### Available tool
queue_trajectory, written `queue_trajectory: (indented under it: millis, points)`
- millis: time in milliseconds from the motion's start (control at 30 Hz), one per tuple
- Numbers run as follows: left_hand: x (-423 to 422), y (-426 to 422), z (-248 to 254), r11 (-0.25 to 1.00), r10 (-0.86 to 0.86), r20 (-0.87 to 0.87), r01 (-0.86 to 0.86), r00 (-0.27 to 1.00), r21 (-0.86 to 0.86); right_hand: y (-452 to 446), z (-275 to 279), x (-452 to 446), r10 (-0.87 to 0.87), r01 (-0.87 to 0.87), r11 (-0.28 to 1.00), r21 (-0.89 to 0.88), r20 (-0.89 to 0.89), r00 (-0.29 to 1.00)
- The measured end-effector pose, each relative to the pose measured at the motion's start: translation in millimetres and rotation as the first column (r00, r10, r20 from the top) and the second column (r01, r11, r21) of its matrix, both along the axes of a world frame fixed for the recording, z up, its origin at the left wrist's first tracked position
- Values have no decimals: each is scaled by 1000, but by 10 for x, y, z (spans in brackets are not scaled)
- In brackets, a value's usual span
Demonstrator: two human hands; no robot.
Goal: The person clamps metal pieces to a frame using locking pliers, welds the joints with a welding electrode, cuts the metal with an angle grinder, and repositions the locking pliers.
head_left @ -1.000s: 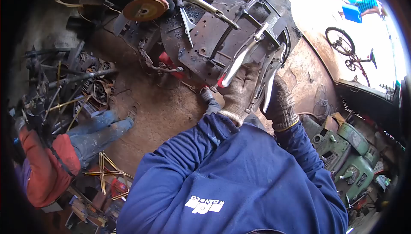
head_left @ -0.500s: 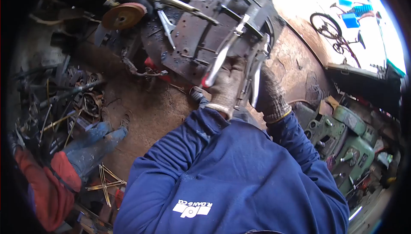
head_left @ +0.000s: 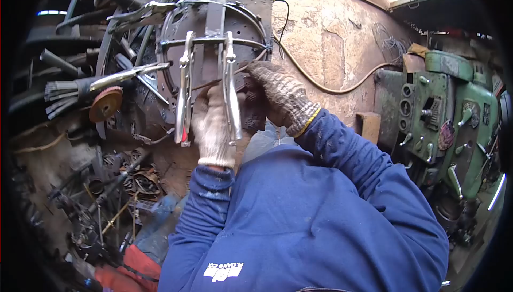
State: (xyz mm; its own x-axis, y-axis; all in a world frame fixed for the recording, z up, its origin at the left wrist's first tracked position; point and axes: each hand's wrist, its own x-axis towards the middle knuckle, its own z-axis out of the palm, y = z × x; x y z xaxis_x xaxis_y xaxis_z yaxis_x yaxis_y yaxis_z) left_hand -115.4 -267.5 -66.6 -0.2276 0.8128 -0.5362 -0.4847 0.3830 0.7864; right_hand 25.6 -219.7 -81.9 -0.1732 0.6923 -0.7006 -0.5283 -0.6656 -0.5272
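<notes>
Two silver locking pliers, one at left (head_left: pixel 183 86) and one at right (head_left: pixel 231 97), are clamped side by side on a dark metal crossbar (head_left: pixel 206 40) of a round frame. My left hand (head_left: pixel 212 131), in a knit glove, is between their handles with fingers curled; what it grips is hidden. My right hand (head_left: pixel 283 93), also gloved, is closed just right of the pliers, its fingertips at a thin metal rod (head_left: pixel 243 68). That rod slants behind the right pliers towards my left fingertips. Beneath the frame lies a dark steel plate (head_left: pixel 256 3).
An angle grinder's disc (head_left: pixel 106 105) and more locking pliers (head_left: pixel 141 14) lie left among metal bars. A green machine (head_left: pixel 459 110) stands at right. A hose (head_left: pixel 342 90) crosses the floor. A person in red (head_left: pixel 141 260) is at lower left.
The view has swung, so the frame and pliers appear further left and more upright. My right hand has come up beside the right pliers, onto the thin rod. My left hand stays between the handles.
</notes>
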Motion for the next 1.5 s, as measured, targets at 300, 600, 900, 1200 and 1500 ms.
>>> queue_trajectory:
  millis: [300, 600, 900, 1200, 1500]
  points:
    - [-56, 73, 120, 986, -59, -148, 34, 987, -163, 25, -405, 115, 338, -481, 826, 294, 423, 841]
    - [-61, 54, 206, 948, -12, -167, -42, 986, -316, 62, -160, 147, 21, -47, 998, -41, -482, 876]
    - [-44, 82, 71, 979, -39, -80, 22, 996, -202, 37, 60, 87, -27, -9, 995, -104, -334, 942]
    - [-154, 84, 29, 969, -161, -277, 99, 947, -225, 28, 205, -61, -100, 45, 981, -189, -292, 951]
    - [-91, 95, 156, 965, -133, -83, 110, 988, -238, -16, 105, -37, -204, 144, 968, -204, -318, 926]
